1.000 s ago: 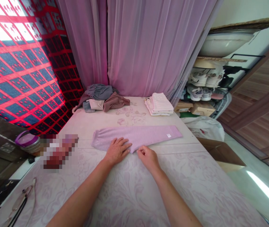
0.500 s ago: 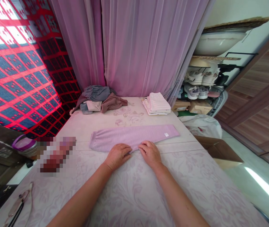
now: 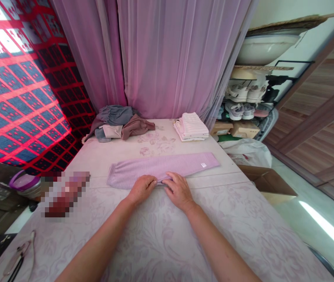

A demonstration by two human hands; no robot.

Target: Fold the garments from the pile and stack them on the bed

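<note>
A pair of lilac striped trousers lies folded lengthwise across the table, its gathered end to the left and a small white label near the narrower right end. My left hand pinches the near edge around the middle. Just to its right, my right hand has curled fingers closed on that same edge, which is slightly lifted and bunched between the two hands.
Behind the trousers, a heap of grey and brown clothes lies at left and a folded stack of pale striped clothes at right. Glasses rest at the front left. An open cardboard box stands beyond the table's right edge.
My right hand has shifted slightly left along the near edge, and its fingers now reach further onto the fabric. The edge between my hands is more bunched. The view has turned slightly.
</note>
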